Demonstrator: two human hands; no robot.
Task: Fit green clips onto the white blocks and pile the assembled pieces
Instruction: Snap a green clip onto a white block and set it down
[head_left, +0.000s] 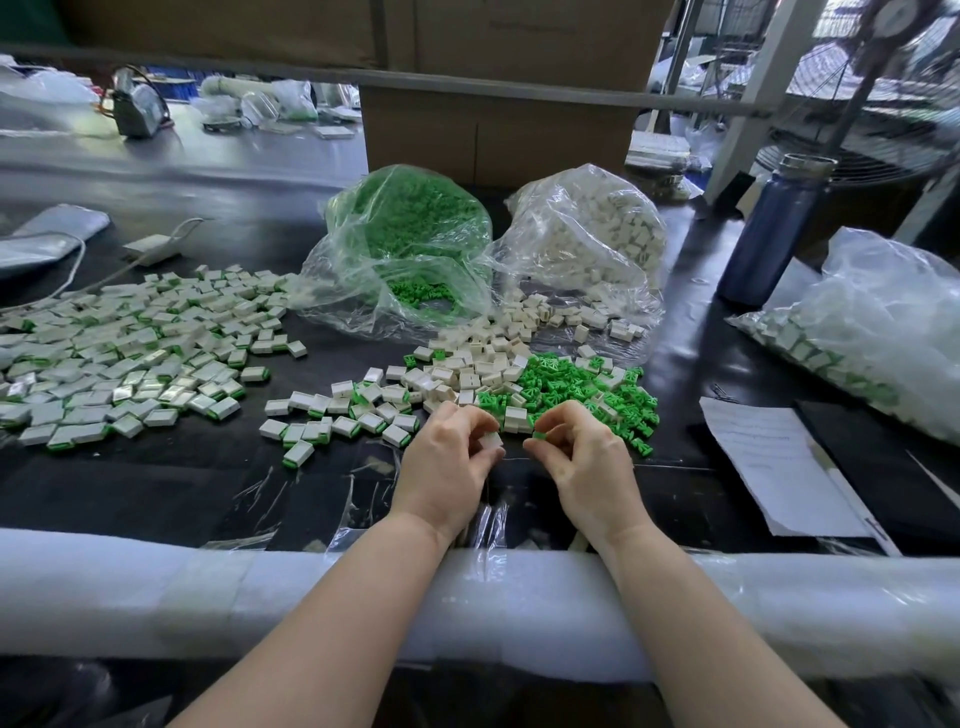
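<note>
White block (491, 442): pinched in the left hand (451, 457), fingers curled round it. Green clip (540, 435): pinched at the fingertips of the right hand (584, 457), just beside the block, not yet seated.

Risk, as judged: the clip is small and mostly hidden by the fingertips; a skewed approach could jam it or flick it from the pinch into the loose green clips (582, 387) just beyond the hands, where it would be lost among its like.

Loose white blocks (478, 364): heaped against the clips; an unfitted block could stray into the nearby assembled pieces (337, 415).

Main assembled pile (124, 358): far left.

Bag of green clips (410, 244), bag of white blocks (587, 234): behind, mouths open, contents spilling forward.
</note>
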